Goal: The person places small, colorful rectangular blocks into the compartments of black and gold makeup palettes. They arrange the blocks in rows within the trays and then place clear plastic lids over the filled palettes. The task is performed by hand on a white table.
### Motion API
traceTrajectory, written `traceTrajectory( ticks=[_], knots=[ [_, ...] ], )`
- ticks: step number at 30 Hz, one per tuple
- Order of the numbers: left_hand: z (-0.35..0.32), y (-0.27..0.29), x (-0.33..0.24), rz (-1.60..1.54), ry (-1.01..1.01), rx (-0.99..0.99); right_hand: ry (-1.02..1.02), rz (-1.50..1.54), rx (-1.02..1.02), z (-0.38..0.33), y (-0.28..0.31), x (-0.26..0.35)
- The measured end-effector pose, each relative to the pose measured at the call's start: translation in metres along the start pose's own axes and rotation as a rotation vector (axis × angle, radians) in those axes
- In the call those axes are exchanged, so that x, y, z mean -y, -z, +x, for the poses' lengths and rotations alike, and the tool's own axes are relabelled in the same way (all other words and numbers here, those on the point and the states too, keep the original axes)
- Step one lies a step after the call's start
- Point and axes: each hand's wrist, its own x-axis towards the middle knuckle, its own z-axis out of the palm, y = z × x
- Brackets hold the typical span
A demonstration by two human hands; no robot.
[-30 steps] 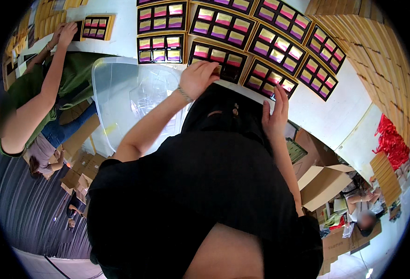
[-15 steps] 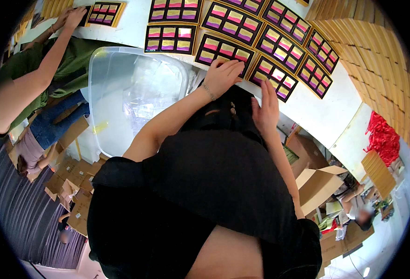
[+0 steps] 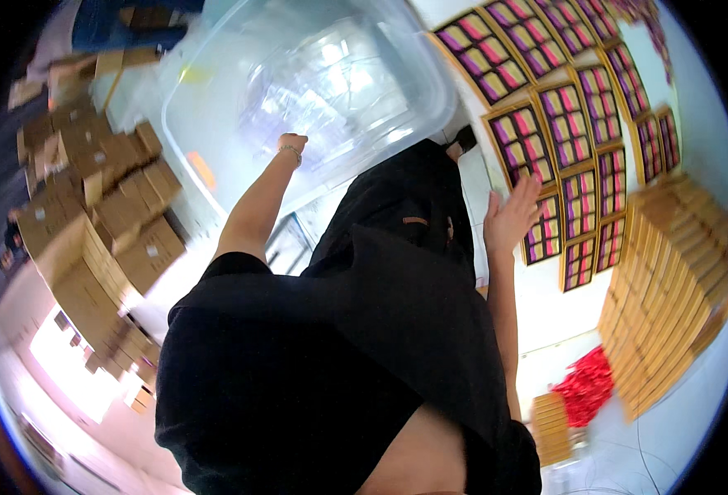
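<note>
My left hand (image 3: 291, 143) is over the large clear plastic bin (image 3: 174, 124) at the upper left, its fingers curled in. What it holds, if anything, is hidden. Loose clear plastic pieces (image 3: 339, 91) lie in that bin. My right hand (image 3: 512, 216) is open, fingers stretched, at the near edge of the white table. Its fingertips lie by two flat boxes, a nearer one (image 3: 550, 227) and one farther along (image 3: 521, 142). Each box is black with a gold rim and holds several pink, purple and gold packs.
More such boxes (image 3: 579, 202) lie in rows on the table (image 3: 574, 318). Tall stacks of gold-brown trays (image 3: 669, 289) and a heap of red ribbon-like material (image 3: 585, 386) stand at the right. Brown cartons (image 3: 92, 289) are piled at the left.
The view has swung left toward the bin. My left hand has left the box and moved over the bin. My right hand stays by the boxes, still open.
</note>
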Motion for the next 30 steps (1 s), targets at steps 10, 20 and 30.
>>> traceTrajectory(
  ticks=[10,20,30],
  knots=[
    [-0.055,0.023,0.048,0.193,-0.035,-0.387,0.485,0.723,0.612,0.115,-0.095,0.221],
    [0.021,0.017,0.062,-0.719,0.233,-0.331,-0.238,0.777,1.487,0.144,-0.45,0.304],
    [0.061,-0.039,0.053,-1.035,0.241,-0.214,-0.303,0.819,1.802,0.133,-0.475,0.337]
  ],
)
